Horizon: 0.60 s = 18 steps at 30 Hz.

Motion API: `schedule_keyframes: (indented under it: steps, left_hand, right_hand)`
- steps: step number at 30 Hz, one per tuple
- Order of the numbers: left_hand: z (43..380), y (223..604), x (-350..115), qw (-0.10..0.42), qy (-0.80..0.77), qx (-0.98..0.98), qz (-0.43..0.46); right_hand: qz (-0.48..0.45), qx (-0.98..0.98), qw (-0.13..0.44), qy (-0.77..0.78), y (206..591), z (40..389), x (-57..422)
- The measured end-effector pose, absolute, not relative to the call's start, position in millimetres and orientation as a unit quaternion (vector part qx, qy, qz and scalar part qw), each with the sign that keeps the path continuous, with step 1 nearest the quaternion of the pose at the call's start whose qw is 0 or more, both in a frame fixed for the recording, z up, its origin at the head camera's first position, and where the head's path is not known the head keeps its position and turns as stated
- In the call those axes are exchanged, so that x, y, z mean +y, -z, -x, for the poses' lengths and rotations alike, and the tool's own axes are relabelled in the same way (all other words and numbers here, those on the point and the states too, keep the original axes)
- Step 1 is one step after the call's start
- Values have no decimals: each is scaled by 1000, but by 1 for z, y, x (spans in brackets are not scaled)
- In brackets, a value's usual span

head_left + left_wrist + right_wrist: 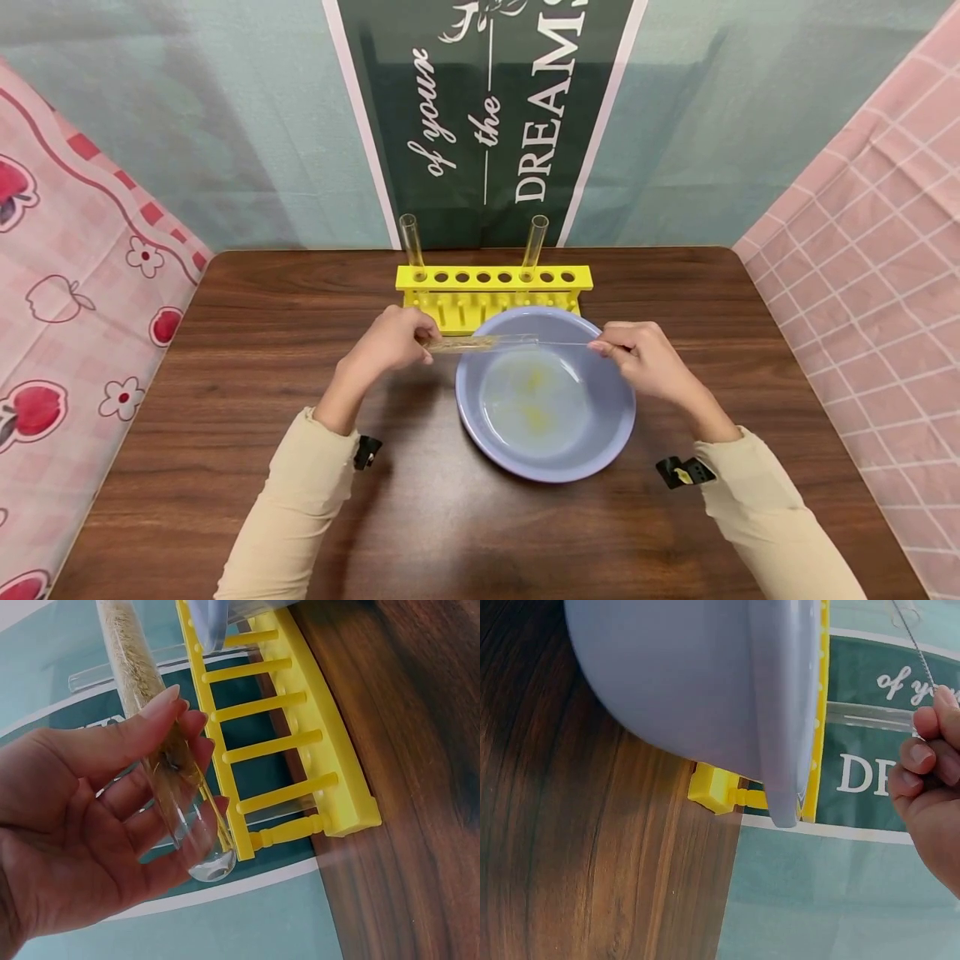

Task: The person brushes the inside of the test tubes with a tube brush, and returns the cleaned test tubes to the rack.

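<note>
My left hand [393, 337] holds a clear glass test tube [211, 864] nearly level, thumb and fingers curled round it near its rounded closed end. Inside the tube are the pale bristles of a test tube brush [129, 649]. The brush's thin twisted wire handle [915, 641] comes out of the tube's mouth to the right. My right hand [645, 358] pinches that wire between thumb and fingertips. Below the tube's open end is a lavender basin [611, 392] holding shallow water with yellowish patches.
Behind the basin stands a yellow test tube rack [480, 286], its lower front partly hidden by the basin. Two glass test tubes, one at left [409, 237] and one at right [536, 237], stand in it. A lettered cloth [465, 192] hangs behind the brown wooden table [262, 333].
</note>
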<state>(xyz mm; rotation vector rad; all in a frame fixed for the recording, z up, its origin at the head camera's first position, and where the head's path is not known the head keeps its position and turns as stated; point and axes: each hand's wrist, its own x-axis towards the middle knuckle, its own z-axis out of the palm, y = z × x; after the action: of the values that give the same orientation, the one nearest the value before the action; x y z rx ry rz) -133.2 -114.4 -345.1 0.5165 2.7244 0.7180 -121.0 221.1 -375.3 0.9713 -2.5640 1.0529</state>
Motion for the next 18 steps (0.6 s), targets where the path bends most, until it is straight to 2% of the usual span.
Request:
schedule_keyframes:
  steps: [6, 11, 18]
  left_hand:
    - [132, 347, -113, 121, -236, 951, -162]
    - [128, 351, -112, 81, -219, 959, -161]
    - [124, 355, -112, 31, -207, 964, -163]
  right_hand:
    - [-234, -880, -14, -414, 368, 123, 224]
    - [-167, -844, -107, -499, 362, 127, 223]
    - [-75, -735, -205, -642, 358, 129, 222]
